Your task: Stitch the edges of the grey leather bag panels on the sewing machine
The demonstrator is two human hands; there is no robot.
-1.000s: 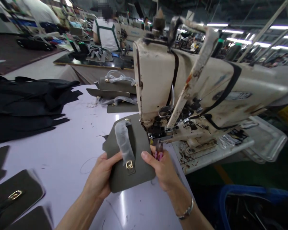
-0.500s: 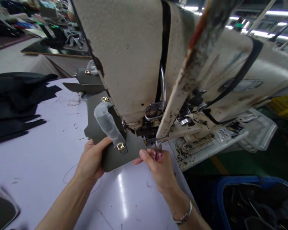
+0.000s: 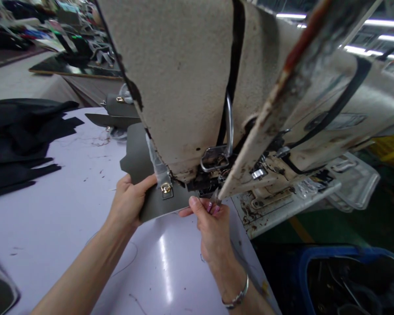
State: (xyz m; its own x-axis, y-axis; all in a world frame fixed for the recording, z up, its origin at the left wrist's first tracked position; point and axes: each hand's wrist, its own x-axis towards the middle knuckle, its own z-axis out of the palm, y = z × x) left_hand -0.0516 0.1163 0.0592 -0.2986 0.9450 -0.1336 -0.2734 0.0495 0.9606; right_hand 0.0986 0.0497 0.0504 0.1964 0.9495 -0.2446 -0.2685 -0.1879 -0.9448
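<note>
Olive panel (image 3: 155, 202) shifted since previous frame: plastic-wrapped handle (image 3: 158, 168) now partly hidden behind sewing machine (image 3: 177, 87) head; gold buckle (image 3: 166, 187) visible. Panel location: over white counter (image 3: 147, 262), beside machine's lower end. Left hand (image 3: 126, 201): fingers gripping panel's left edge, thumb on top. Right hand (image 3: 213, 225): fingers closed around pink-handled snips (image 3: 212, 206), thumb at panel's near right corner. Black pieces (image 3: 19, 140): piled at counter's left.
</note>
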